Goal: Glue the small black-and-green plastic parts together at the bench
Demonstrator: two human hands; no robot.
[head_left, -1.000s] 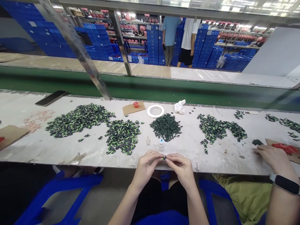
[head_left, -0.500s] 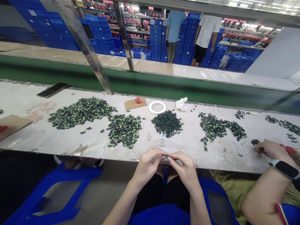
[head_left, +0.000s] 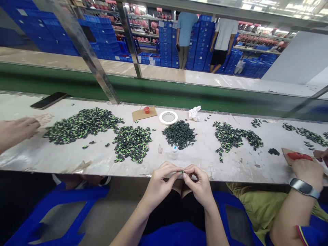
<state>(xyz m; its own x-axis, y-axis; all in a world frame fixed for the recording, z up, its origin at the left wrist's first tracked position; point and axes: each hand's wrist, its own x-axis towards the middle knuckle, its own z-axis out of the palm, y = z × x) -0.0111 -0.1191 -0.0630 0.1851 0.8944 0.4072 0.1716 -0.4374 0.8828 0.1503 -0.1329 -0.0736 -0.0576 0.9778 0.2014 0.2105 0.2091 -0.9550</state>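
Observation:
Between my fingertips, just above the table's front edge, is a tiny black-and-green piece [head_left: 182, 172]. My left hand [head_left: 164, 179] pinches it from the left, thumb against forefinger. From the other side my right hand [head_left: 197, 181] pinches it too, and the two hands nearly meet. Its exact shape is too small to make out. Beyond my hands stands a small clear bottle with a blue tip [head_left: 175, 152]. Behind that lies a heap of dark green-black pieces [head_left: 179, 134]. Left of it spreads a pile of black-and-green pieces [head_left: 132, 143].
A roll of white tape [head_left: 161, 117], crumpled tissue [head_left: 194, 113] and a red pot on cardboard [head_left: 146, 110] lie farther back. More pieces [head_left: 228, 136] lie right. A phone [head_left: 49, 100] is far left. Co-workers' hands [head_left: 19, 131] reach in from both sides.
My hands keep their pinch on the small piece and have barely moved. A co-worker's hand has come in at left; the right-hand co-worker's hand has moved to the red item on cardboard. The view has shifted slightly.

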